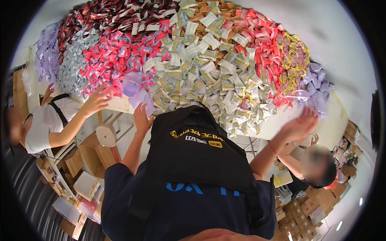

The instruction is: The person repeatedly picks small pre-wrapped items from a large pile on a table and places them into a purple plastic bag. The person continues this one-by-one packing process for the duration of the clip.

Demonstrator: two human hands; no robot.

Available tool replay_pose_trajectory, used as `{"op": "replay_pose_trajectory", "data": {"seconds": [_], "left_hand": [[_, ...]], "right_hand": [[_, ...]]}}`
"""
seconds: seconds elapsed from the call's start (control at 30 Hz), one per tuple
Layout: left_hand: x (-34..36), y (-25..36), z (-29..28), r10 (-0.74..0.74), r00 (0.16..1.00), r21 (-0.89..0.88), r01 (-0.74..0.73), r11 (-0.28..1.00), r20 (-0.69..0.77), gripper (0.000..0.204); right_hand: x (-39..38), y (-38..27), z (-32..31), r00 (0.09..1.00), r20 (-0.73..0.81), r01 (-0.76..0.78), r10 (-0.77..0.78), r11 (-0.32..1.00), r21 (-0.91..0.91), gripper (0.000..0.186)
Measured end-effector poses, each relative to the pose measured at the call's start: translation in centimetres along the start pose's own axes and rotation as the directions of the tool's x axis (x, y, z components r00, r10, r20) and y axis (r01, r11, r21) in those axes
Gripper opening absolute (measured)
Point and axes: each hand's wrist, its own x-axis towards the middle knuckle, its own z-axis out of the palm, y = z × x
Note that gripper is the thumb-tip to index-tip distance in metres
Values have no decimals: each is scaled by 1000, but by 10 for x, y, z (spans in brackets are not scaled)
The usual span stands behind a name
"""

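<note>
A pale lilac plastic bag (144, 99) is at the front edge of the heaped table, and the fingers of my left hand (141, 119) are closed on its lower edge. A second, darker lilac piece (132, 84) rises just behind it. Off to the right, my right hand (300, 125) is smeared by motion, so its fingers do not read clearly. It is beside the lilac bags (318, 82) at the right end, where a thin lilac bag (320, 105) lies by the fingertips; whether they grip it is hidden by the blur.
Small packets lie heaped by colour: pink (116, 56), white-and-yellow (201, 80), red (263, 36), yellow-netted (294, 56) and grey (74, 60). People work at left (52, 124) and right (295, 162). A stool (106, 135) and cardboard boxes (94, 154) stand below.
</note>
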Motion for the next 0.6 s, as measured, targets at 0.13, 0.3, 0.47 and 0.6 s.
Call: {"op": "replay_pose_trajectory", "data": {"seconds": [0.13,0.3,0.47,0.6], "left_hand": [[2,-30,29,-64,998,-13,64,998,17,36],[27,-9,-5,-273,961,-424,262,867,36,12],[51,49,-41,-295,949,-616,297,730,107,10],[81,105,-51,-206,954,-789,298,538,219,12]], "right_hand": [[-70,135,-30,767,524,-117,371,883,-455,18],[-180,227,8,330,874,471,357,740,-480,36],[-188,242,30,226,795,597,563,565,-570,47],[-142,209,63,445,750,371,490,661,-652,40]]}}
